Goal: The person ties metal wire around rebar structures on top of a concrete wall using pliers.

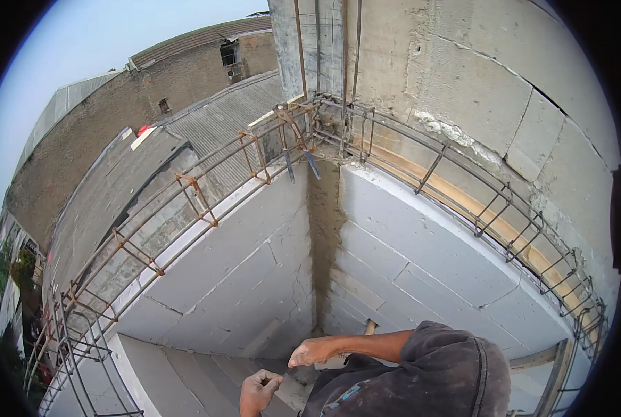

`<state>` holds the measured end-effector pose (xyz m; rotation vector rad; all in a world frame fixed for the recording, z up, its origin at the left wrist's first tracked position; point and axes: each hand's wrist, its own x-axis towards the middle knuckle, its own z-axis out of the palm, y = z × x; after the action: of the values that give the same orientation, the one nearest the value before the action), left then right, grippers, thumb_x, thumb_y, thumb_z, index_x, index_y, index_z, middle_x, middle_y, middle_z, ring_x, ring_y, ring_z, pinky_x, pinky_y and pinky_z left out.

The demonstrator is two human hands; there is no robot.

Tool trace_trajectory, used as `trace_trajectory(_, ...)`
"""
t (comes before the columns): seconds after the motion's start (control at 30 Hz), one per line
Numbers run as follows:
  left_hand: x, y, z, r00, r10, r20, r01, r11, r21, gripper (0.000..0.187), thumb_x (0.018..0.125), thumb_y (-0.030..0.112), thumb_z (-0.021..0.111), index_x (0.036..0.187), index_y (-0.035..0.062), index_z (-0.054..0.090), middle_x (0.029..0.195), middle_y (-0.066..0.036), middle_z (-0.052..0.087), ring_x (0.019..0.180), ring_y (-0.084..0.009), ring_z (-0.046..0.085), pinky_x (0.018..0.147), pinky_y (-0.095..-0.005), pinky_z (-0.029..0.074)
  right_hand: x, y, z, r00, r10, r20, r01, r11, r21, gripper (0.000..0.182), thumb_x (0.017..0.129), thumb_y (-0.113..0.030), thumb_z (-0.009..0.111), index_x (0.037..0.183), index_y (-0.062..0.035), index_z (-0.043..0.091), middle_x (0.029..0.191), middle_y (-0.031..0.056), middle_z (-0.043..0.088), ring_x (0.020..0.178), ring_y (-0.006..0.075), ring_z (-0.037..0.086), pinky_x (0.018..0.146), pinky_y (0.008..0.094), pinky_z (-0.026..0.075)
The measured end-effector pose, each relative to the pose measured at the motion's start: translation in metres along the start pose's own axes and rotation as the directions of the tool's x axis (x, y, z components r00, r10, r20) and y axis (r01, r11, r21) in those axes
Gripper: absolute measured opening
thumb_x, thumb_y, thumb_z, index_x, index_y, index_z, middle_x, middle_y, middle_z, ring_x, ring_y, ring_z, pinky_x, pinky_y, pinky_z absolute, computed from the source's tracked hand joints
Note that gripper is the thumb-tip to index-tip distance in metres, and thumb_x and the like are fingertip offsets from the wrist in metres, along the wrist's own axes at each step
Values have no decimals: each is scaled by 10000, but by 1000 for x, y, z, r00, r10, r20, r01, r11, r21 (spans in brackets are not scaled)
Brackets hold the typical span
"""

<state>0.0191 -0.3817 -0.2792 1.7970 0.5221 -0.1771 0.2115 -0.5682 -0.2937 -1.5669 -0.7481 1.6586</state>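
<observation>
Low in the view, my left hand is raised with its thumb and fingertips pressed together. My right hand reaches in from the right, fingers curled and pointing down toward the left hand, a small gap between them. Anything held in either is too small to make out. Both hands are in front of the inner corner of the pale block walls. Beyond them, a pincer-like tool with blue handles hangs at the corner of the rebar frame.
Rebar cages run along both wall tops, with upright bars rising at the corner. A tall block wall stands at right. Corrugated roofing lies beyond the left wall. A wooden post is at lower right.
</observation>
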Motion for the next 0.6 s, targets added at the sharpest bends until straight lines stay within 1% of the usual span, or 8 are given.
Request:
trace_trajectory(0.1, -9, 7, -6, 994, 108, 11, -106, 988, -115, 113, 874, 104, 694, 929, 8, 717, 796, -51, 698, 713, -125, 617, 668, -281, 499, 5, 6, 6, 997, -9, 79, 2, 996, 94, 473, 1012, -473, 534, 1274, -92, 636, 714, -86, 361, 552, 49, 305, 475, 246, 263)
trace_trajectory(0.17, -10, 10, -5, 988, 153, -2, -150, 970, -193, 113, 861, 91, 676, 916, 10, 733, 809, -61, 705, 748, -144, 632, 702, -298, 503, 12, 15, 9, 991, -71, 109, 52, 984, 171, 517, 985, -530, 562, 1181, -65, 672, 671, -89, 364, 502, 38, 301, 445, 234, 248)
trace_trajectory(0.27, -10, 8, 0, 985, 167, -52, -175, 962, -210, 124, 865, 90, 678, 944, 7, 726, 820, -62, 702, 760, -141, 627, 689, -291, 494, 2, 2, 19, 997, -50, -54, 55, 995, 86, 455, 978, -494, 586, 1157, -90, 695, 672, -73, 330, 524, 50, 309, 450, 250, 247)
trace_trajectory(0.3, -9, 9, 5, 982, 149, -113, -173, 952, -252, 151, 872, 97, 681, 989, 8, 715, 850, -68, 703, 775, -145, 627, 696, -293, 497, 2, 2, 17, 995, -42, -96, 49, 996, 75, 443, 976, -475, 593, 1161, -86, 700, 687, -54, 395, 557, 67, 365, 475, 262, 293)
trace_trajectory(0.37, -7, 11, 16, 969, 92, -228, -166, 929, -331, 218, 887, 111, 688, 1081, 12, 692, 911, -79, 704, 805, -154, 627, 710, -298, 503, 3, 2, 18, 985, -24, -173, 36, 997, 64, 420, 971, -436, 607, 1168, -80, 708, 716, -14, 524, 621, 100, 476, 527, 287, 386)
trace_trajectory(0.47, 8, -15, 31, 937, -144, -317, -101, 760, -642, 468, 911, 174, 723, 1327, 52, 548, 1167, -107, 648, 902, -190, 617, 810, -357, 532, 22, 22, 23, 892, -225, -392, 213, 974, -74, 423, 1002, -372, 578, 1239, -36, 675, 1020, 83, 711, 936, 189, 639, 820, 324, 498)
trace_trajectory(0.57, 31, -27, 50, 824, -388, -414, -188, 501, -845, 283, 923, 187, 724, 1139, 29, 631, 894, -30, 700, 671, -118, 614, 622, -279, 537, 23, 6, 26, 888, -181, -423, 179, 983, -44, 417, 1006, -336, 564, 1243, -8, 664, 1226, 140, 693, 1175, 255, 607, 1032, 351, 424)
trace_trajectory(0.6, 33, -31, 48, 841, -376, -389, -159, 514, -843, 470, 955, 291, 690, 1313, 37, 525, 1112, -78, 665, 842, -172, 647, 714, -324, 575, 23, -2, 29, 873, -195, -447, 201, 979, -35, 409, 1002, -316, 567, 1226, 12, 666, 1184, 153, 704, 1138, 245, 623, 990, 356, 455)
